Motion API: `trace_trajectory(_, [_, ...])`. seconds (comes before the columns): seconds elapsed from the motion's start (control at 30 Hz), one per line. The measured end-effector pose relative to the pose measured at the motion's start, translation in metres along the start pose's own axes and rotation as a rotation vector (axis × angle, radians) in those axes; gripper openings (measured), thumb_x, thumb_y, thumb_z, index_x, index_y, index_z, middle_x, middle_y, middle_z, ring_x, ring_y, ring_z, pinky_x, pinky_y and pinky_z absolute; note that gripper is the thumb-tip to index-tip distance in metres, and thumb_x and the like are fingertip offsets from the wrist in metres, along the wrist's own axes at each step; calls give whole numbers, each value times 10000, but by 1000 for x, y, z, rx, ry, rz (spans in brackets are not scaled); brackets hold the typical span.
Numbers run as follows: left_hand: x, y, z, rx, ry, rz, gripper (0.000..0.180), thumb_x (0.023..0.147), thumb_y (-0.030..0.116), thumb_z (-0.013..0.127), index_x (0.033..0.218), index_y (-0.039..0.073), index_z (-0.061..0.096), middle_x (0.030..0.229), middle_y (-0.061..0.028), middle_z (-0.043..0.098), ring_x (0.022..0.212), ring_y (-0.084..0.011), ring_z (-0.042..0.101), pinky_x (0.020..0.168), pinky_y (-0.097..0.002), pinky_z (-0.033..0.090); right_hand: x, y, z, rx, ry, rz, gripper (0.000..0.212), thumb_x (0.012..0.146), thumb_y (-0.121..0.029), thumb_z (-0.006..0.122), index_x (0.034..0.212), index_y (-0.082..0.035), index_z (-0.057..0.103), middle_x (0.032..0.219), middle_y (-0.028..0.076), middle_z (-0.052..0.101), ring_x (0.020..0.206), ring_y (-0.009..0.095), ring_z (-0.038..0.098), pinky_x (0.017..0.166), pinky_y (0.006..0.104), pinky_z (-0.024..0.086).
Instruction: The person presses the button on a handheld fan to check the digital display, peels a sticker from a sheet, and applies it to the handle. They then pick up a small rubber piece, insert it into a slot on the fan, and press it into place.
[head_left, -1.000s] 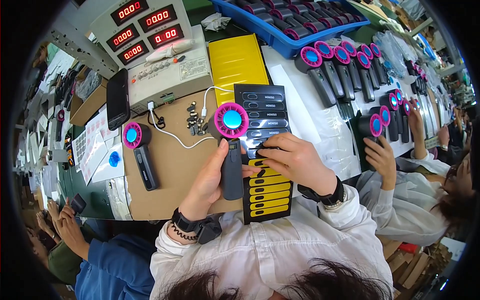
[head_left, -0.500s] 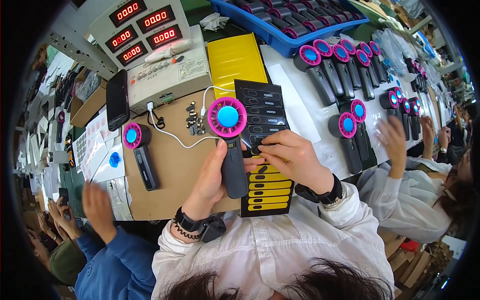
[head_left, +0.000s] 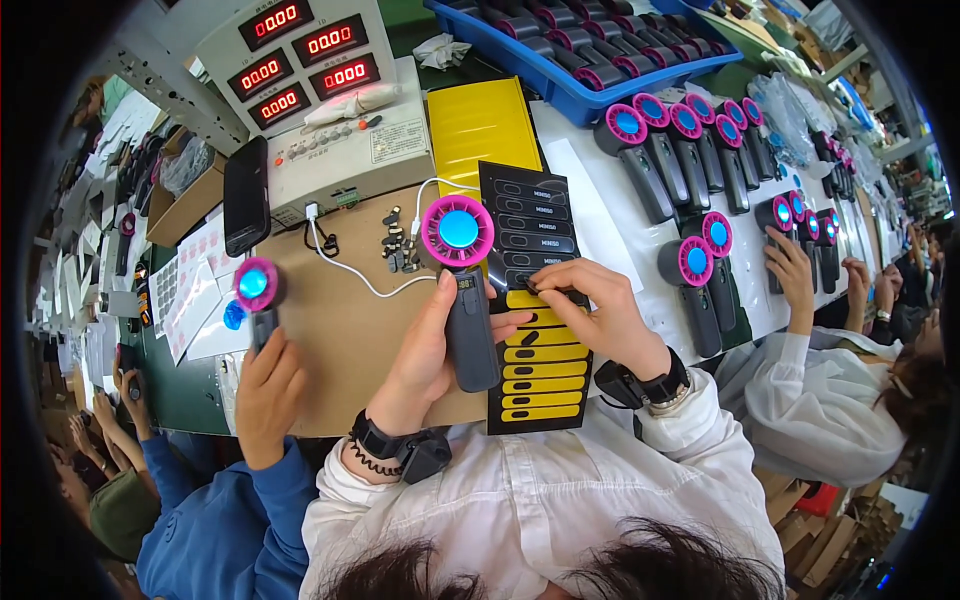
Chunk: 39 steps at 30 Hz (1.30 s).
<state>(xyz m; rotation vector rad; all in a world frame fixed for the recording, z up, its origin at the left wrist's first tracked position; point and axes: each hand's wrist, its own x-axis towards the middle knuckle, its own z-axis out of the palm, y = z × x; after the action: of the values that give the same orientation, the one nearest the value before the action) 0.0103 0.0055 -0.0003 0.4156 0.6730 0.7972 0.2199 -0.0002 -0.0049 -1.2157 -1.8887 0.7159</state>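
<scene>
A dark grey handheld fan (head_left: 470, 330) with a magenta ring and blue centre stands upright in my left hand (head_left: 418, 350), fingers wrapped around its handle. A white cable (head_left: 385, 292) runs to the fan's side. My right hand (head_left: 600, 310) is closed beside it, thumb and forefinger pinching a small black sticker (head_left: 533, 284) over the sticker sheet (head_left: 535, 420). The sheet lies behind and to the right of the fan. Its far part carries black labels; its near part shows yellow strips with dark ovals. The fingertips partly cover the sticker.
A tester box (head_left: 350, 160) with red displays stands at back left, beside a black phone (head_left: 246, 195). A co-worker's hand (head_left: 268, 395) grips another fan (head_left: 257, 290). Several fans (head_left: 690, 265) lie at right, below a blue crate (head_left: 600, 98). Small dark parts (head_left: 402, 245) lie behind the cable.
My right hand has shifted slightly right, its fingers still pinched. The co-worker's hand at left has reached the other fan and lifted it. A second co-worker's hand at right has moved to the fans there.
</scene>
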Motion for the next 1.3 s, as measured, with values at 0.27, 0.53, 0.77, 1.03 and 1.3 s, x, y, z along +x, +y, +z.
trace_trajectory(0.27, [3,0,-4,-80,22,-36,529,917,513,353,1030,9,465,1008,-172,557,997,-309,598,822,-306,520,2,3,2,-27,-8,-66,99,762,2,629,857,8,602,891,113,648,824,233,630,720,298,498])
trace_trajectory(0.53, [6,-3,-9,-178,37,-12,536,908,517,376,1009,3,489,1000,-181,564,1011,-327,588,818,-316,526,2,-2,8,-150,54,-158,126,731,4,651,849,3,608,885,107,647,792,253,622,698,304,497])
trace_trajectory(0.77, [6,-4,-5,-257,58,11,514,906,502,406,984,5,511,1014,-171,578,1099,-308,534,871,-313,490,0,0,7,-174,48,-173,127,727,5,653,845,2,607,892,113,648,791,259,623,690,306,498])
trace_trajectory(1.03, [6,-5,-3,-228,40,11,485,906,488,426,944,18,538,1015,-156,580,1152,-280,495,934,-308,434,0,0,4,-97,70,-127,117,753,9,638,865,11,605,906,118,648,794,223,629,692,289,497])
trace_trajectory(1.3, [1,-2,-5,-186,65,20,481,915,487,403,996,27,516,1023,-126,576,1135,-272,509,880,-312,461,-5,11,-4,358,62,264,88,845,-25,568,909,30,593,920,94,646,829,120,606,709,250,492])
